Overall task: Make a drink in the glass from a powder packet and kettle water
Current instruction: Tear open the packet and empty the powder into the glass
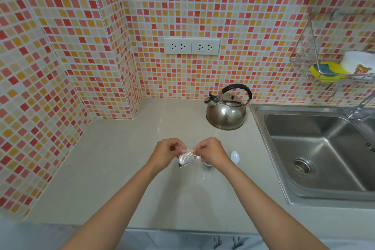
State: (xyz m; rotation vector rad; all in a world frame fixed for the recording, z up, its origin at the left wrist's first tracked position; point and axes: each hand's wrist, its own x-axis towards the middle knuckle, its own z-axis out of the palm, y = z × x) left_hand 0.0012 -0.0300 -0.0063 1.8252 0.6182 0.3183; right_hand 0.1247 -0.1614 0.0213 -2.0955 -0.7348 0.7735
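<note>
Both my hands hold a small silvery powder packet (186,158) above the counter. My left hand (165,152) pinches its left top corner, my right hand (211,153) pinches the right top corner. The packet's lower end hangs down to the left. Just below my right hand stands the small clear glass (208,166), mostly hidden by that hand. A white plastic spoon (235,157) lies on the counter to the right of the glass. The steel kettle (226,110) with a black handle stands farther back, near the wall.
A steel sink (316,154) with a tap (359,110) takes up the right side. A wire rack (324,63) on the tiled wall holds a yellow sponge and a white cup. Two wall sockets (191,46) sit above the beige counter (113,168).
</note>
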